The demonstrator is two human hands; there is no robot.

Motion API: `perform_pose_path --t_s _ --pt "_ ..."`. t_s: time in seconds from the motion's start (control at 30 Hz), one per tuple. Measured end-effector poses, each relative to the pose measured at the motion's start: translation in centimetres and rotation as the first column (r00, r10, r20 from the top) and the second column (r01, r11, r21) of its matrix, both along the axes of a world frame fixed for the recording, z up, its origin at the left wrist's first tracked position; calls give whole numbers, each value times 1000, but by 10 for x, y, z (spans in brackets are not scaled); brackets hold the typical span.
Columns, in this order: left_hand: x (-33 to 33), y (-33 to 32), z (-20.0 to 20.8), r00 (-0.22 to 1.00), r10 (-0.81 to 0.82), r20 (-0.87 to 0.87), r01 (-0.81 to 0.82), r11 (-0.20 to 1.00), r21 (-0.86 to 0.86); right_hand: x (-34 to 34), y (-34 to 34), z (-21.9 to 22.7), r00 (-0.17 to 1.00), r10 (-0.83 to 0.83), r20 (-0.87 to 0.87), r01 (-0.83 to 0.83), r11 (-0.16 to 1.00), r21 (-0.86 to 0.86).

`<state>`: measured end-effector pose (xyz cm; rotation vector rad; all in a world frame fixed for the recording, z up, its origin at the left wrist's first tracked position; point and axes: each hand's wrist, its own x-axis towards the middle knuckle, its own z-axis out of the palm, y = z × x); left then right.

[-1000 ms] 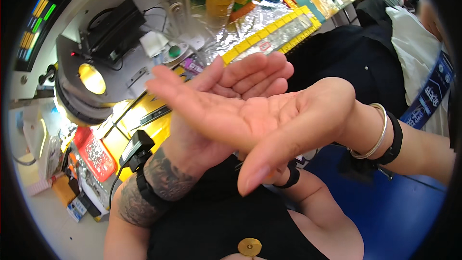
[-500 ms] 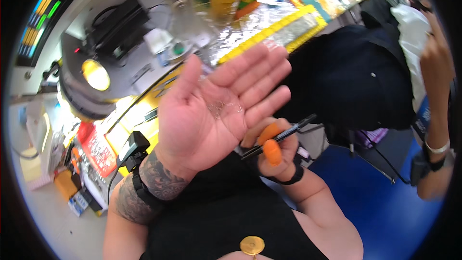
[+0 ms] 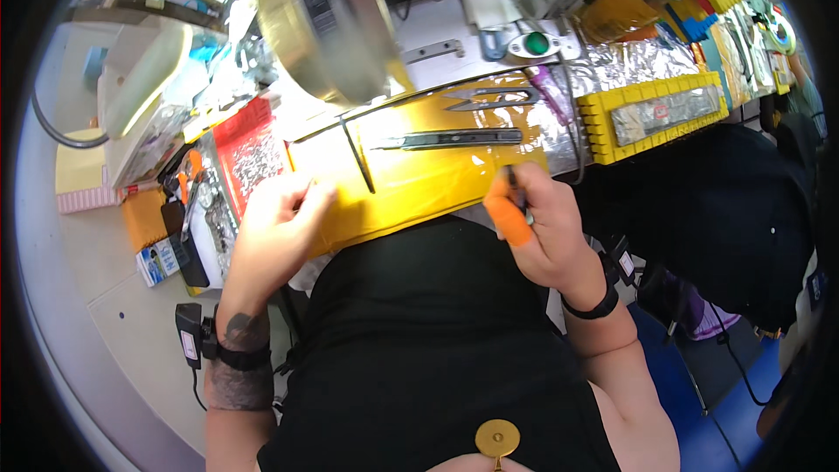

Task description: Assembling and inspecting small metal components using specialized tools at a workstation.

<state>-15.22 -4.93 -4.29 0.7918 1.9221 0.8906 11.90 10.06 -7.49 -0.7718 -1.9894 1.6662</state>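
My left hand hovers at the left part of the glossy yellow work surface, fingers curled inward; whatever they hold is hidden. Across from it, my right hand is closed around a slim black pen-shaped tool, mostly covered by the fingers. Orange finger covers sit on that hand. Between the hands lie a thin black stick and a long black craft knife. Behind the knife is a pair of grey thread snips, with a purple tool at their right.
A yellow toothed tray stands at the right. At the back are a lamp-like round housing and a small dish with a green centre. A red packet lies on the left. Beside me at right is a person in dark clothing.
My left hand was spread palm up with tiny wire-like pieces on it; it has curled and moved down-left over the yellow surface. My right hand moved apart from it, still holding the black tool.
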Motion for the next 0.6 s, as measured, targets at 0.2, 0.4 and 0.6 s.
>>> perform_pose_path --t_s 0.2,0.4,0.6 --pt "1 12 -2 813 -288 -507 265 957 -119 -41 -6 4 962 251 104 -272 901 337" --pt "1 11 7 854 -273 -442 268 960 -75 -42 -9 4 959 220 181 -271 903 335" --pt "2 7 25 877 -306 -370 282 952 -118 -44 -8 1 955 216 205 -276 902 333"
